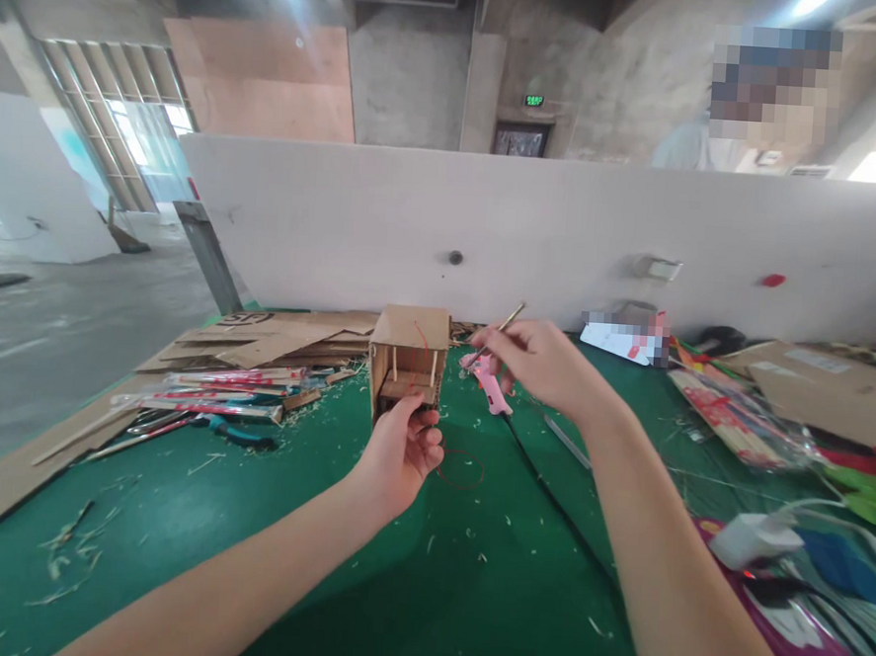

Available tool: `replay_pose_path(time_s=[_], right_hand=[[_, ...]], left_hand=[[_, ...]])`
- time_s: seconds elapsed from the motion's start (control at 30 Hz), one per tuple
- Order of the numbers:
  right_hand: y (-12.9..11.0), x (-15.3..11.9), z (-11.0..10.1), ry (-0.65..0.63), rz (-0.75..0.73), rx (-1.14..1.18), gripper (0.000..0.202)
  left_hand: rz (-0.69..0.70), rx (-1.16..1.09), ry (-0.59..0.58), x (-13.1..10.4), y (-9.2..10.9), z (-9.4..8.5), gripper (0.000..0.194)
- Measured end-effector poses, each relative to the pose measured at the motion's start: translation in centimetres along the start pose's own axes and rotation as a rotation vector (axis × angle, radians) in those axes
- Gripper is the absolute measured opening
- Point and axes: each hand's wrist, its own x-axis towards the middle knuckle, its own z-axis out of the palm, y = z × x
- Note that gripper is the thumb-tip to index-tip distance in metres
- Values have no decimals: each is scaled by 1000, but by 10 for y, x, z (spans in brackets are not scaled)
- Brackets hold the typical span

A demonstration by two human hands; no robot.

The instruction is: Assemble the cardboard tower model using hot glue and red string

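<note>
A small cardboard box structure (411, 328) stands upright on the green table, its open front showing two thin wooden sticks. My left hand (403, 455) is closed at its lower front edge, with fingers curled in a pinch. A thin red thread (464, 485) hangs over the box front and loops onto the table beside that hand. My right hand (536, 359) grips a thin brass-coloured rod (513, 316), tilted up to the right, above a pink glue gun (492, 389). The glue gun lies on the table with its black cable running toward me.
Cardboard sheets (281, 341), wrapped stick bundles (218, 394) and teal-handled pliers (239, 435) lie at the left. Packaged materials (744, 416) and a power strip (798, 627) with cables are at the right. A white partition (549, 216) stands behind; a person is beyond it.
</note>
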Motion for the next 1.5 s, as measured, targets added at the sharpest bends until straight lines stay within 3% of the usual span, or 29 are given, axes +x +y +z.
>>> replay_pose_path(time_s=[0.07, 0.23, 0.53, 0.77, 1.17, 1.5], right_hand=[[1, -1, 11, -71, -38, -10, 19], [2, -4, 27, -81, -77, -43, 12], [-12, 2, 23, -241, -236, -249, 15], [-25, 4, 18, -288, -215, -290, 18], [-9, 12, 27, -176, -151, -175, 21], [-6, 15, 32, -157, -253, -404, 19]], left_hand=[[5, -4, -3, 0, -1, -1, 18], [19, -14, -6, 1, -2, -4, 18], [28, -42, -39, 0, -1, -6, 15], [62, -58, -65, 1, -5, -6, 12], [7, -70, -77, 3, -4, -6, 23], [81, -21, -38, 1, -8, -1, 19]])
